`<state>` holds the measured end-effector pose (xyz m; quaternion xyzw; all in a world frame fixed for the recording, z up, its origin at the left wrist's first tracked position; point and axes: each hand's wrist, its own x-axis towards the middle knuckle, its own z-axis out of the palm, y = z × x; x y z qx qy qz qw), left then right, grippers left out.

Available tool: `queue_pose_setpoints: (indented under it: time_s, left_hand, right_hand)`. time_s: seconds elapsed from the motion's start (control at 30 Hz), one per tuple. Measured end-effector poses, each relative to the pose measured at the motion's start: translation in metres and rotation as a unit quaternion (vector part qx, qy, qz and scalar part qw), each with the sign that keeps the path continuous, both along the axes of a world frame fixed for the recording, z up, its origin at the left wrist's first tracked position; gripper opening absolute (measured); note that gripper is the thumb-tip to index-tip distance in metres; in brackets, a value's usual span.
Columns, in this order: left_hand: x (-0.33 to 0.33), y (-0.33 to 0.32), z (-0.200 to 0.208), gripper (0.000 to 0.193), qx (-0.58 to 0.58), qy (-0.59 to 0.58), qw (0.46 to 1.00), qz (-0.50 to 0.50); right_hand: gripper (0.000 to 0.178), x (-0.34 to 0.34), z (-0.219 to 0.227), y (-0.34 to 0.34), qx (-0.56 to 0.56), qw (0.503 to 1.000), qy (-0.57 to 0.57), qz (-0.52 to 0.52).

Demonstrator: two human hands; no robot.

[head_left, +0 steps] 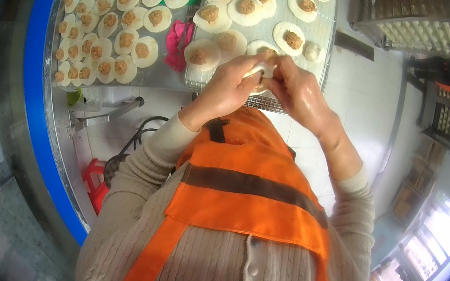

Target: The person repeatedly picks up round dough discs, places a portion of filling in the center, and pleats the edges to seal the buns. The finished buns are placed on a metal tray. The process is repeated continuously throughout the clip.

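My left hand [232, 86] and my right hand [296, 90] meet over the near edge of a wire tray [325, 33]. Both pinch one small white dumpling wrapper [260, 71] folded around brown filling. The fingers hide most of it. Several round wrappers with a lump of filling, such as one [288, 37], lie flat on the tray just beyond my hands. A finished pale ball of dough [311, 51] sits at the tray's right side.
A second sheet [171, 71] to the left carries several more filled wrappers [128, 18]. A pink object [179, 43] lies between the two trays. A blue rim [35, 89] curves down the left. A red stool [96, 179] stands below. Racks [422, 30] are at the upper right.
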<state>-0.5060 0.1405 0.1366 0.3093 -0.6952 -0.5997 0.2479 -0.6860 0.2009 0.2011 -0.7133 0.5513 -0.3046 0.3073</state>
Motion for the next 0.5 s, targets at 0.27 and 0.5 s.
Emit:
queue_pose_setpoints:
  time_s: [0.27,0.5]
  left_hand:
    - [-0.002,-0.010,0.018,0.038,0.079,-0.031,0.996,-0.033]
    - [-0.017,-0.007,0.006,0.042,0.412,0.312,0.856,0.019]
  right_hand:
    - [0.012,0.002,0.000,-0.004,-0.007,1.000,0.011,0.002]
    - [0.011,0.009,0.014,-0.008,0.022,0.998,-0.021,-0.059]
